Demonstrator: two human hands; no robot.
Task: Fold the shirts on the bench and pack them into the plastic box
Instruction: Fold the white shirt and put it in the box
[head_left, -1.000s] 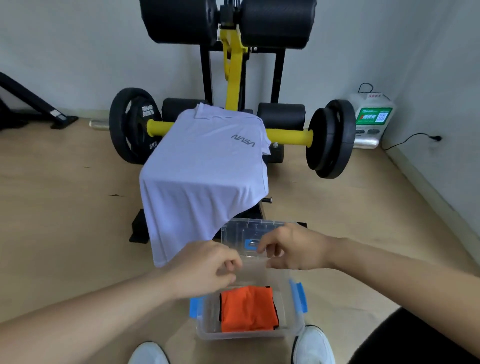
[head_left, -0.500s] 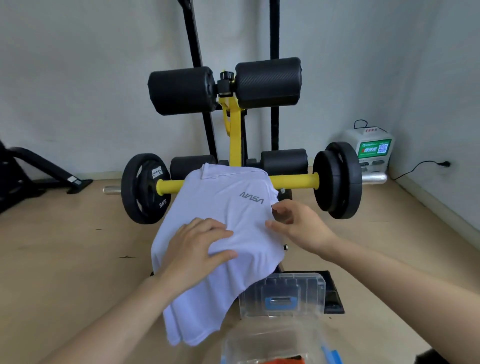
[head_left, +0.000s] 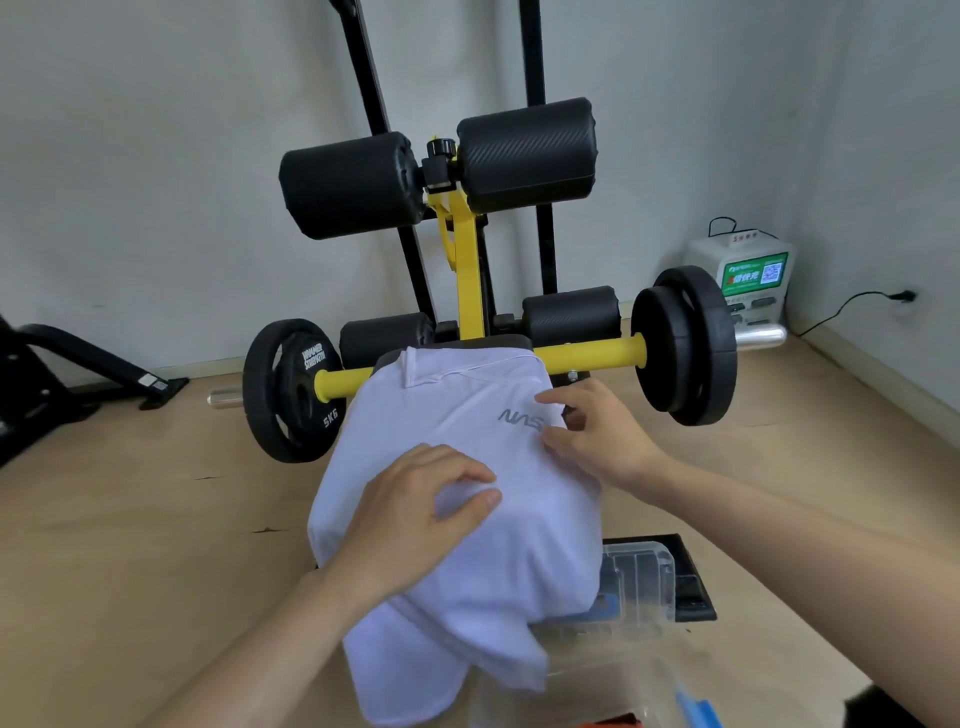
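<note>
A white NASA shirt (head_left: 467, 410) lies draped over the black bench (head_left: 483, 344), its lower part hanging over the near end. My left hand (head_left: 415, 514) rests on the middle of the shirt, fingers bent and bunching the cloth. My right hand (head_left: 597, 436) pinches the shirt's right edge beside the grey logo. The clear plastic box (head_left: 597, 691) sits on the floor at the bottom, its lid (head_left: 644, 577) raised behind it; a sliver of orange cloth (head_left: 615, 722) shows inside. The hanging shirt hides part of the box.
Yellow bar (head_left: 592, 358) carries black weight plates left (head_left: 291, 389) and right (head_left: 685, 343). Black roller pads (head_left: 353, 187) stand above the bench. A white device (head_left: 743, 275) with a cable sits by the right wall. Black frame (head_left: 78, 374) at left on the wooden floor.
Both hands left the box and moved up onto the white shirt. The view tilted up, so the box slid to the bottom edge. The left hand now bunches the cloth.
</note>
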